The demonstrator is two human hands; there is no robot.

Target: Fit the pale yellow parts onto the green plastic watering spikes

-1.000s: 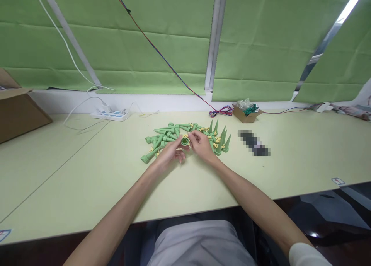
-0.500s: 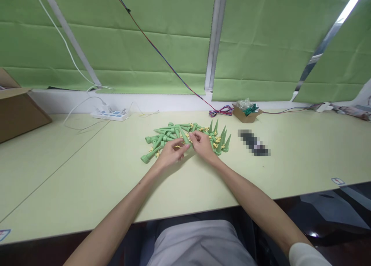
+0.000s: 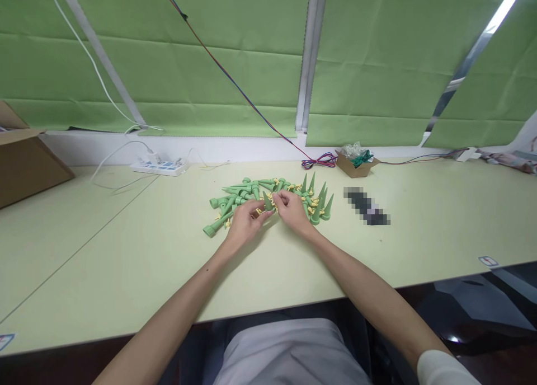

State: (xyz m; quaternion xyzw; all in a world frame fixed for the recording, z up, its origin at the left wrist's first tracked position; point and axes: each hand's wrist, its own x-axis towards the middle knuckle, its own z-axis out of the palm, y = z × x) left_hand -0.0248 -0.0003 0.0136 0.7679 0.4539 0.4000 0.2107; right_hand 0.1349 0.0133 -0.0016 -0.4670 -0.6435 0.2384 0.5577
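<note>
My left hand (image 3: 245,224) is closed around the base of a green plastic watering spike (image 3: 267,201), its point tilted up and away from me. Close against it, my right hand (image 3: 293,210) is closed in a pinch by the spike's base; what lies in that pinch is too small and covered to make out. Behind my hands lies a pile of similar green spikes (image 3: 229,206) with small yellow valve pieces (image 3: 310,209) among them. Several spikes (image 3: 322,203) stand point-up just right of my right hand.
A small cardboard box (image 3: 353,167) with plastic wrapping stands at the back of the table (image 3: 138,273), beside coiled wire (image 3: 319,160). A blurred dark object (image 3: 367,207) lies to the right. At the left are a power strip (image 3: 161,165) and a large carton (image 3: 33,167).
The held spike has turned, so it looks shorter and steeper than before. My left fingers have shifted slightly around its base; my right hand has barely moved.
</note>
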